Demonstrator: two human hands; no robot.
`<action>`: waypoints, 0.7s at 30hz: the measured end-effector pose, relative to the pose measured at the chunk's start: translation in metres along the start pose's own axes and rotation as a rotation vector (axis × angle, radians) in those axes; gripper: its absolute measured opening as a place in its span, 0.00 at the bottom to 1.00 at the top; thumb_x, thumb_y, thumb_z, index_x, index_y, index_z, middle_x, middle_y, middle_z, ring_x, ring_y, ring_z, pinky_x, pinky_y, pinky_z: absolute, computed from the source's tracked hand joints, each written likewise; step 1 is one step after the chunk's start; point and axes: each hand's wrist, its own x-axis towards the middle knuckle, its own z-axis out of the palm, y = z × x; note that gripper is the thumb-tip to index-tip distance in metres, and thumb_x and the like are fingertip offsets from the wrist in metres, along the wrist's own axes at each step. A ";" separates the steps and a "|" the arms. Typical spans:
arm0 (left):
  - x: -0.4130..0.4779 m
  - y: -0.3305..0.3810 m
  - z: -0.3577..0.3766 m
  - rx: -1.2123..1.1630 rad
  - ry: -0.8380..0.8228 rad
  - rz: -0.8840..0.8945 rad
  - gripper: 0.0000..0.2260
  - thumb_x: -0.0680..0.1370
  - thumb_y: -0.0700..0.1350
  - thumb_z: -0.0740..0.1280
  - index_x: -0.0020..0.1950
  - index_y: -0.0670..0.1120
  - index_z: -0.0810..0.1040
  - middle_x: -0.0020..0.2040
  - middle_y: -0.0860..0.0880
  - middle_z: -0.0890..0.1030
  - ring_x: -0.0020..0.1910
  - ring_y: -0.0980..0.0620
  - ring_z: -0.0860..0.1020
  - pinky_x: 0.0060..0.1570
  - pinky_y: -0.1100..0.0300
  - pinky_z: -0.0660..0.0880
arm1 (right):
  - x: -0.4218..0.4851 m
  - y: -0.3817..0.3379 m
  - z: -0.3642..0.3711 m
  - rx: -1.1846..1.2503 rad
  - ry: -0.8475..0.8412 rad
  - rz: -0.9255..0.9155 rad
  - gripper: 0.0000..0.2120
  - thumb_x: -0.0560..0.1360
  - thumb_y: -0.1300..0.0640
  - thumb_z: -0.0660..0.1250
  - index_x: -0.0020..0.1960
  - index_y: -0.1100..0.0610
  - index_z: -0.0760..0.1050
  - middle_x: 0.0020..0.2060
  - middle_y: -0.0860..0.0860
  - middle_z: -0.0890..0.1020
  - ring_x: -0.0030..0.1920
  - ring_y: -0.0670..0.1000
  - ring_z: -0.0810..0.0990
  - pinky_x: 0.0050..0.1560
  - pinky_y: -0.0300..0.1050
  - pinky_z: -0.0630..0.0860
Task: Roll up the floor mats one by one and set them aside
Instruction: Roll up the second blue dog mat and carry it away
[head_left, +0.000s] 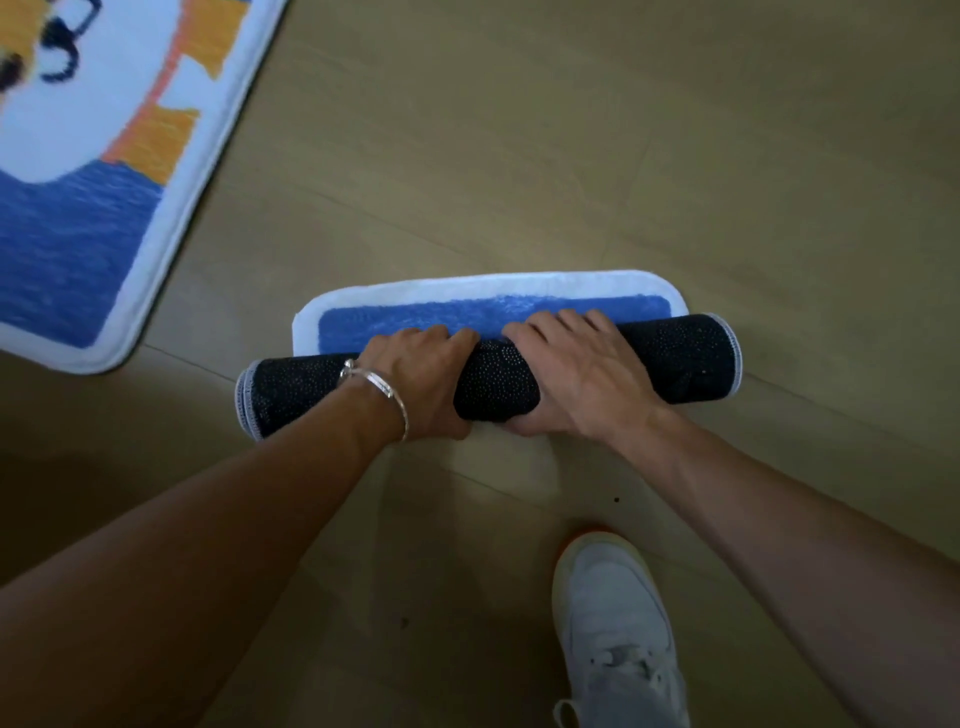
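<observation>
Rolled mat: I see a floor mat (680, 358) almost wholly rolled into a thick tube lying crosswise on the floor. Its black backing faces out, stippled with tiny pale dots, and grey stitched binding rims both ends.
Unrolled flap: A short strip (415, 322) lies flat beyond the roll. It is blue plush pile inside a white plush border, with rounded corners.
Left grip: My left grip (415, 379) is clenched round the roll left of centre, fingers curled over the top.
Right grip: My right grip (576, 374) grasps the roll right of centre. The fingers spread over the top and the thumb is tucked under the near side. A band of backing shows between the two.
Bracelet: A thin silver bangle (374, 384) circles the left wrist.
Second mat: A plush mat (78, 182) lies flat and angled at upper left. It has a white border, a blue field, and white, orange and yellow patches. Dark tufted marks near its top are too blurred to read.
Floor: Matte tan wood-look planks (519, 156) with faint seams.
Shoe: A white lace-up sneaker (613, 623) with orange at the toe stands nearest me, apart from the roll.
Room: Open floor lies beyond the flap and to the right. The second mat's rounded corner is near the roll's left end, not touching.
</observation>
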 end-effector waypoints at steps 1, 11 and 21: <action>0.004 -0.002 -0.004 -0.048 -0.062 0.000 0.27 0.64 0.61 0.71 0.58 0.53 0.69 0.53 0.50 0.78 0.53 0.46 0.78 0.48 0.54 0.73 | -0.004 -0.001 0.004 -0.029 0.040 0.000 0.36 0.62 0.35 0.69 0.64 0.52 0.68 0.56 0.49 0.75 0.56 0.54 0.73 0.57 0.50 0.63; -0.010 0.002 -0.003 0.136 -0.043 0.084 0.40 0.61 0.69 0.70 0.66 0.52 0.63 0.59 0.50 0.73 0.57 0.46 0.74 0.52 0.50 0.71 | 0.010 -0.001 -0.018 0.273 -0.344 0.086 0.30 0.58 0.31 0.72 0.51 0.48 0.70 0.42 0.47 0.77 0.44 0.53 0.76 0.42 0.45 0.69; -0.013 -0.004 0.006 0.051 -0.085 0.139 0.42 0.61 0.71 0.68 0.68 0.51 0.64 0.63 0.51 0.71 0.62 0.50 0.70 0.61 0.52 0.69 | -0.004 -0.009 -0.009 0.344 -0.329 0.065 0.44 0.58 0.29 0.71 0.66 0.51 0.69 0.73 0.50 0.59 0.72 0.52 0.57 0.69 0.47 0.58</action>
